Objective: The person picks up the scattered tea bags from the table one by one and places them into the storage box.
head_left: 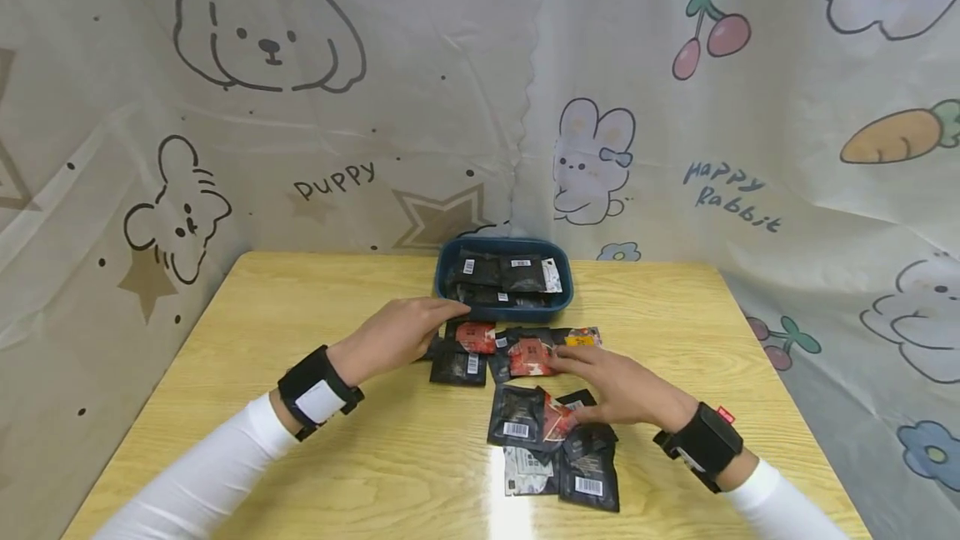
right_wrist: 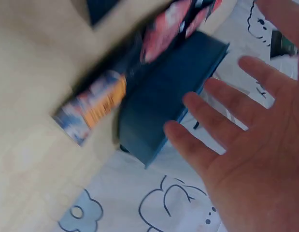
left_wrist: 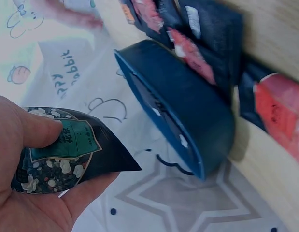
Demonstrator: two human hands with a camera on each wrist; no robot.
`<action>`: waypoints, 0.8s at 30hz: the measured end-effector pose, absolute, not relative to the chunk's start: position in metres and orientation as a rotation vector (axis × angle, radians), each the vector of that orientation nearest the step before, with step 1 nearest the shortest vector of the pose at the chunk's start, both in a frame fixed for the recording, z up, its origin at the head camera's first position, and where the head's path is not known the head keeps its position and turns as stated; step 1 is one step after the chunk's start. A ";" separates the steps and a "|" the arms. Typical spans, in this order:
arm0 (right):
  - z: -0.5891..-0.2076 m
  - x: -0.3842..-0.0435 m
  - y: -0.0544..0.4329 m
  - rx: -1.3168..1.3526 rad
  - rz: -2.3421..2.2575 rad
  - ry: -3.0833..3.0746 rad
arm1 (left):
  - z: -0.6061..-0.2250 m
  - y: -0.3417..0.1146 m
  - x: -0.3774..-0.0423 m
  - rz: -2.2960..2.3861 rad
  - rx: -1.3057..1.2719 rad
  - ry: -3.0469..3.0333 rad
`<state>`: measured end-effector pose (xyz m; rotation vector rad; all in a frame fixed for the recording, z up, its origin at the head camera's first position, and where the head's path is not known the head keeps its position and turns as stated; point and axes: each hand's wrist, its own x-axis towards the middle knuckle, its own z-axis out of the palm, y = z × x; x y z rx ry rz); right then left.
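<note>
Reaching among packets at a wooden table (head_left: 360, 457), a person in white sleeves (head_left: 217, 465) worked with both hands near a dark blue bin (head_left: 517, 314) set at the table's far edge. The left hand (head_left: 393, 338) pinched a green-labelled packet (left_wrist: 67, 151) between thumb and fingers — plain in the left wrist view, hidden from the head camera — near the bin's near left corner. The right hand (head_left: 626, 390) gripped nothing, its fingers spread over the packets at right; whether a fingertip brushed any of them could not be told.

The work looked partly done. Several black packets (head_left: 480, 271) lay inside the bin, with a silver-patterned packet (head_left: 552, 277) at its right end. Outside, a row lined the bin's near side: a red-labelled packet (head_left: 476, 337) at left, a second red-labelled packet (head_left: 531, 357) in the middle and a yellow-labelled packet (head_left: 581, 338) at right. Nearer lay an overlapping pile, a barcoded packet (head_left: 517, 407) at its far left and a pale-labelled packet (head_left: 528, 477) at its near left. A good share seemed left to handle — overlaps hid the exact count
</note>
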<state>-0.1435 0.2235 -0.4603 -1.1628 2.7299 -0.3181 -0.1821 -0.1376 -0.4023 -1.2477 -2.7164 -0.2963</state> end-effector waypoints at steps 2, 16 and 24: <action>-0.467 -0.130 0.226 -1.131 -0.298 2.671 | -0.402 -0.136 -0.185 -0.289 -1.235 -2.717; -0.500 -0.107 0.229 -1.079 -0.250 2.615 | -0.418 -0.117 -0.243 -0.254 -1.176 -2.806; -0.501 -0.107 0.230 -1.121 -0.280 2.628 | -0.434 -0.099 -0.271 -0.174 -1.189 -2.837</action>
